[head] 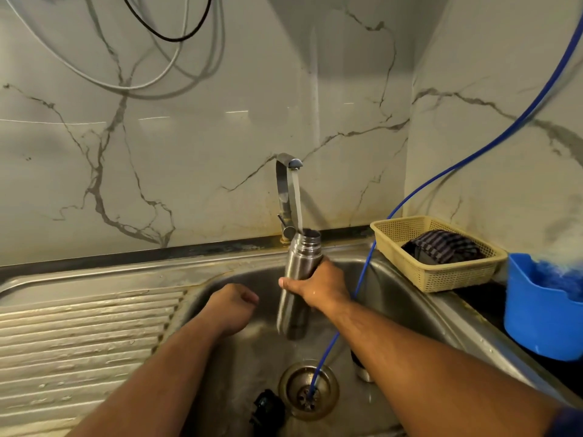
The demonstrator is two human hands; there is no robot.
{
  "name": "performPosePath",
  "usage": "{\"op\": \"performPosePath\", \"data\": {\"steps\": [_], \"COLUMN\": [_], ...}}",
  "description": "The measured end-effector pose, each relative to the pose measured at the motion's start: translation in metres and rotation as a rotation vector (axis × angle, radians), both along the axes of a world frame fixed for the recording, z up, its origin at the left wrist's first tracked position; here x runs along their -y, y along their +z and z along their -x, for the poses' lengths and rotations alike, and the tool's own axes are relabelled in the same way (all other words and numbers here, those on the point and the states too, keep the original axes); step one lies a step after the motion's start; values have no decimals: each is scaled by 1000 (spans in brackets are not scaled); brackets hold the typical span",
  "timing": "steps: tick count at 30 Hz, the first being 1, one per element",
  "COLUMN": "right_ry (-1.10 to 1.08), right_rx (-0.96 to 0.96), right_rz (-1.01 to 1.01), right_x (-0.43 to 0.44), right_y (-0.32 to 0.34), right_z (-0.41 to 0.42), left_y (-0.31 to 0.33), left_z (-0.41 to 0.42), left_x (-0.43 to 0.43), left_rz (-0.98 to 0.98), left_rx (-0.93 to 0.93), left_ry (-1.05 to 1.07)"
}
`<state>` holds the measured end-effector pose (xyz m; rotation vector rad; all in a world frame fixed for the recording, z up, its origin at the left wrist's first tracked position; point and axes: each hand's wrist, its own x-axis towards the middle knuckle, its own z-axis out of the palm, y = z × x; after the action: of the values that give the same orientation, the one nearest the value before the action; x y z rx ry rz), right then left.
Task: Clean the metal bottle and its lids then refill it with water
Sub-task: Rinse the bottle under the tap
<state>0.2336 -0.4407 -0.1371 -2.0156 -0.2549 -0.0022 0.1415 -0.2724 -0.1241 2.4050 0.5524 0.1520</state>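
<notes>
My right hand [318,287] grips the open metal bottle [298,272] around its middle, upright over the sink basin [394,298]. Its mouth sits under the tap [285,190], and running water streams into it. My left hand [233,305] hovers over the basin to the bottle's left, fingers curled, holding nothing. A black lid [266,411] lies on the basin floor beside the drain [307,391]. A metal lid [364,370] lies partly hidden under my right forearm.
A blue hose [366,269] runs from the right wall down into the drain. A ribbed draining board [85,335] lies to the left. A yellow basket [441,272] with a dark cloth and a blue tub [536,313] stand on the right counter.
</notes>
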Motion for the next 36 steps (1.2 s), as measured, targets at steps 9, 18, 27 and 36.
{"op": "performPosePath", "data": {"steps": [9, 18, 27, 36], "right_ry": [62, -18, -11, -12], "right_rx": [32, 28, 42, -3], "right_rz": [10, -98, 163, 133], "right_x": [4, 14, 1, 2], "right_y": [8, 18, 9, 3], "right_z": [6, 11, 11, 6], "left_y": [25, 21, 22, 17], "left_z": [42, 34, 37, 30], "left_x": [20, 17, 11, 10], "left_rz": [100, -95, -73, -104], "left_rx": [97, -69, 1, -43], "left_ry": [-3, -106, -67, -82]}}
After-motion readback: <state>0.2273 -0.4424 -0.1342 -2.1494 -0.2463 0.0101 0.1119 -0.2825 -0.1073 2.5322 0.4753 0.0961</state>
